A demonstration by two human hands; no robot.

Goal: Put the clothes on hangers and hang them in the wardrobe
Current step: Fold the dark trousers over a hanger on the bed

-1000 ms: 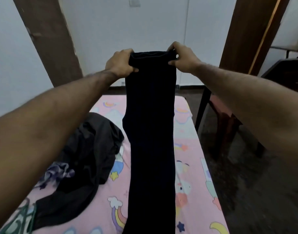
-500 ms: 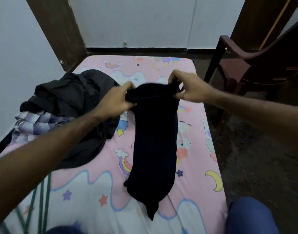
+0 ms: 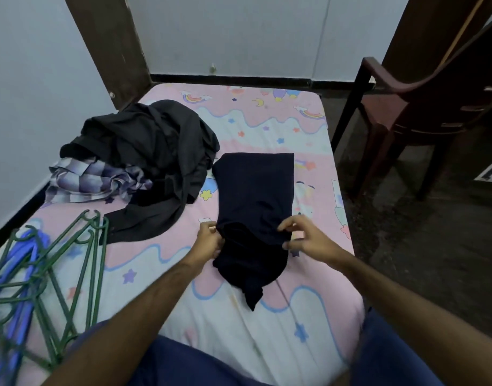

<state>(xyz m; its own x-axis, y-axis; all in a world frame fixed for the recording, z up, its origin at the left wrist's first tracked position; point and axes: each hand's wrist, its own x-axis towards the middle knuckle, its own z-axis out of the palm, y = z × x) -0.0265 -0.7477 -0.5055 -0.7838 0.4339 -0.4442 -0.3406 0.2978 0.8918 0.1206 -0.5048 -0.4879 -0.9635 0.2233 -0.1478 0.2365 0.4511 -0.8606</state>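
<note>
A dark navy garment (image 3: 256, 196) lies folded over itself on the pink cartoon-print bed sheet (image 3: 269, 126). My left hand (image 3: 207, 242) pinches its near left edge. At the near right edge my right hand (image 3: 304, 238) hovers with fingers spread and loosely bent, holding nothing. A pile with a black garment (image 3: 155, 143) and a purple checked shirt (image 3: 94, 179) sits at the back left of the bed. Several green hangers (image 3: 72, 263) and a blue hanger (image 3: 27, 263) lie at the near left.
A dark brown plastic chair (image 3: 423, 107) stands on the dark floor right of the bed. A brown wooden post (image 3: 111, 45) rises at the bed's back left corner, against white walls. My blue-trousered legs (image 3: 200, 366) press against the bed's near edge.
The navy garment, held up stretched between both hands a second ago, has come down and now lies folded on the bed. My right hand has let go of it. The view has tilted downward.
</note>
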